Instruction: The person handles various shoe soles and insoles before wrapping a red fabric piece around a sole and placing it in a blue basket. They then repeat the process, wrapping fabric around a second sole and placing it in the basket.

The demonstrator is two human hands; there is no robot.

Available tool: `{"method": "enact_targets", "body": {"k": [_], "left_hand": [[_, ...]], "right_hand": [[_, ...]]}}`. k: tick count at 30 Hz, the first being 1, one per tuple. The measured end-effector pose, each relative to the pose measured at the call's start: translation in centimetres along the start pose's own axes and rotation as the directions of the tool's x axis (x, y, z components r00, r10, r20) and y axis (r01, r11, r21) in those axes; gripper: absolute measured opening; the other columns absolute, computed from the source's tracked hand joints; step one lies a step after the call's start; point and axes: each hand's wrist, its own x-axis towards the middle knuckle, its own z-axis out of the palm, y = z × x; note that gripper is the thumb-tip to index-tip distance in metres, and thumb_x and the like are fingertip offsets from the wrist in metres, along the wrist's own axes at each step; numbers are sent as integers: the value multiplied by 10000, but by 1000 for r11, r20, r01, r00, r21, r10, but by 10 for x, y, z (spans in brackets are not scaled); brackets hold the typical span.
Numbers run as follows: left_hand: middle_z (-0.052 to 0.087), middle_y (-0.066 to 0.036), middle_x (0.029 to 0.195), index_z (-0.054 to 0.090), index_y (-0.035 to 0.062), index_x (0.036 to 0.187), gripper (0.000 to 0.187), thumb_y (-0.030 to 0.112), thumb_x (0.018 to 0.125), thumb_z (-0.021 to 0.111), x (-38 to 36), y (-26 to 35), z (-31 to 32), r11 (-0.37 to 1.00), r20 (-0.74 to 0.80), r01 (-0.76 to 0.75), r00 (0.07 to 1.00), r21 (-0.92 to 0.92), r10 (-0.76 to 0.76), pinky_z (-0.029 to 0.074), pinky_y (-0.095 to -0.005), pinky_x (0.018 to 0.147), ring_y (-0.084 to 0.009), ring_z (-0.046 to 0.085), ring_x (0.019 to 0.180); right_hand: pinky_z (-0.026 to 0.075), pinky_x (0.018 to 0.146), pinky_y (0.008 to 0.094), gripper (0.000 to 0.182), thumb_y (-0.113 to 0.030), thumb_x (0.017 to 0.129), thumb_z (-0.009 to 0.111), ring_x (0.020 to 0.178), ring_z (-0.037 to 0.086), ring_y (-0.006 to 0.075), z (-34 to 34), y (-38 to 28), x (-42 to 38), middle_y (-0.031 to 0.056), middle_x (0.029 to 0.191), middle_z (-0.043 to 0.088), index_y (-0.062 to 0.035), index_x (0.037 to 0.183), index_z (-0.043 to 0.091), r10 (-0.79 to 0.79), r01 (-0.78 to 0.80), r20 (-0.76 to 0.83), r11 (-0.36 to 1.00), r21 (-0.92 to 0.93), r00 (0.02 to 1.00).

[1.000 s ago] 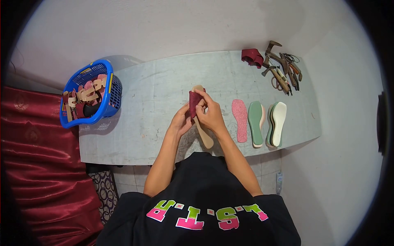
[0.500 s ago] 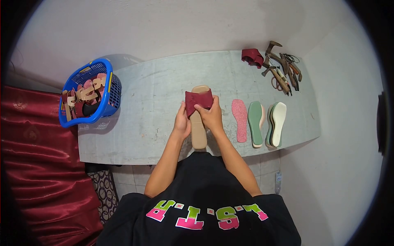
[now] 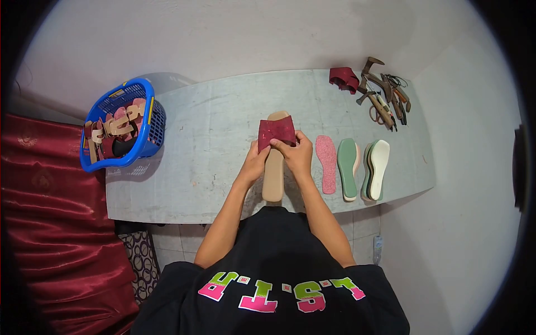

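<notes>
Between my hands is a sandal with a tan sole (image 3: 273,176) and a wide dark red strap (image 3: 276,132) across its front half. My left hand (image 3: 255,163) grips the strap's near left corner and the side of the sole. My right hand (image 3: 297,154) holds the strap's right edge, its thumb pressed on the near edge of the strap. Small pale specks show on the strap. The sandal's toe points away from me, and its heel lies near the table's front edge. The undersides of the fingers are hidden.
To the right lie a pink insole (image 3: 326,164), green soles (image 3: 347,167) and a stack topped by a white sole (image 3: 379,162). A dark red strap piece (image 3: 344,80) and hammers with other tools (image 3: 382,97) sit back right. A blue basket (image 3: 146,125) of sandals stands left.
The strap has shifted slightly right and lies flatter across the sole. My left hand has moved right and toward me, and my right hand has shifted a little right.
</notes>
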Motion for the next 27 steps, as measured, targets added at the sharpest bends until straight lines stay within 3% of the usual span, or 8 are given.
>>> {"method": "enact_targets", "body": {"k": [3, 6, 8, 12, 14, 18, 23, 27], "left_hand": [[611, -32, 1060, 531, 36, 1270, 291, 118, 1005, 445, 11, -18, -23, 940, -48, -118, 989, 320, 141, 505, -288, 730, -112, 587, 839], [626, -12, 969, 569, 34, 1209, 260, 146, 1015, 437, 6, 0, -20, 981, 82, -32, 997, 192, 16, 472, -265, 672, -81, 544, 739], [641, 4, 905, 598, 13, 1177, 231, 126, 1014, 480, 0, 7, -5, 991, -5, 2, 1000, -131, -2, 447, -243, 625, -61, 504, 677], [696, -32, 927, 613, -29, 1200, 246, 102, 995, 587, -2, 8, 3, 974, -157, -153, 979, -167, 127, 441, -192, 610, -67, 602, 730], [712, -51, 980, 638, -35, 1203, 289, 126, 966, 675, -4, 12, -3, 965, -124, -231, 961, 127, 246, 464, -209, 631, -70, 617, 747], [702, -36, 1008, 646, -28, 1229, 338, 194, 976, 677, -4, 16, -14, 915, -30, -241, 964, 323, 264, 491, -229, 677, -69, 606, 784], [723, -66, 1045, 670, -27, 1204, 309, 189, 983, 666, -7, 15, -11, 996, 26, 42, 999, -80, -40, 542, -269, 799, -124, 669, 904], [714, -60, 1056, 668, -10, 1204, 291, 175, 979, 666, -7, 17, -15, 975, 112, 119, 989, -190, -99, 547, -280, 825, -115, 664, 926]], "right_hand": [[551, 689, 273, 369, -162, 725, 916, 769, 680, 130, -2, 0, 1, 106, 851, 722, 20, 933, 672, 26, -30, 45, 993, 112, 999], [546, 690, 264, 362, -153, 732, 913, 766, 671, 124, 1, -1, -3, 96, 851, 720, 25, 945, 681, 43, -54, 56, 977, 206, 998], [544, 692, 263, 354, -149, 737, 909, 762, 667, 121, 4, 2, -4, 91, 850, 721, 28, 947, 687, 50, -63, 57, 964, 258, 997], [538, 696, 261, 320, -142, 752, 899, 754, 660, 112, -2, 8, -2, 81, 857, 722, 29, 935, 699, 81, -85, 26, 965, 249, 996], [536, 694, 260, 310, -141, 756, 895, 752, 659, 110, -3, 10, -2, 78, 859, 722, 27, 932, 702, 84, -88, 26, 964, 250, 996], [521, 673, 254, 310, -148, 764, 892, 735, 643, 100, -8, 8, -1, 70, 848, 717, 24, 937, 700, 100, -86, -36, 955, 285, 994], [522, 715, 255, 311, -129, 781, 875, 779, 659, 111, -6, 13, 1, 73, 903, 727, 15, 996, 704, 93, -86, -9, 955, 284, 996], [517, 725, 258, 308, -124, 779, 874, 796, 656, 111, -8, 9, -2, 71, 900, 726, 17, 994, 705, 62, -61, 3, 976, 210, 998]]}}
